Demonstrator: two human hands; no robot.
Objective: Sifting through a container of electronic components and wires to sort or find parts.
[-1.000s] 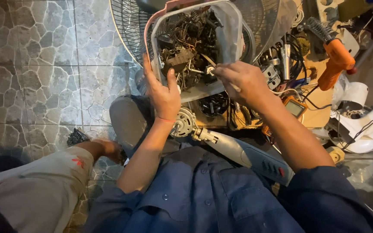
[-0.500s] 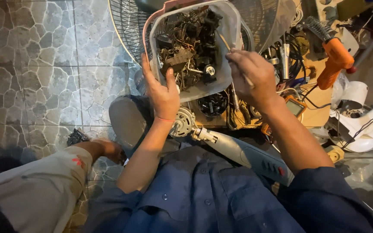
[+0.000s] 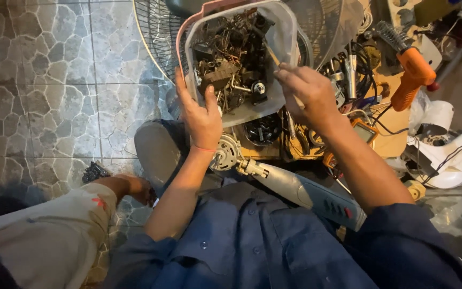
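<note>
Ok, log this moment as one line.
left hand: grips parts tub | right hand: holds thin tool over tub | fan motor: on lap

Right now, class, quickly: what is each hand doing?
Left hand: closed on the rim of the clear plastic tub of metal parts.
Right hand: closed on a thin stick reaching into the tub.

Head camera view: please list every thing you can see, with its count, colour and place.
Plastic tub: one, clear, pink rim, top centre, full of dark metal parts.
Fan guard: one, wire, grey, behind the tub.
Fan motor: one, silver, below the tub.
Fan stand: one, grey, over the lap.
Heat gun: one, orange, upper right.
Multimeter: one, orange-edged, right of centre.
Tile floor: grey stone pattern, left.
Left hand: grips the tub's near wall.
Right hand: holds a thin tool over the tub.
</note>
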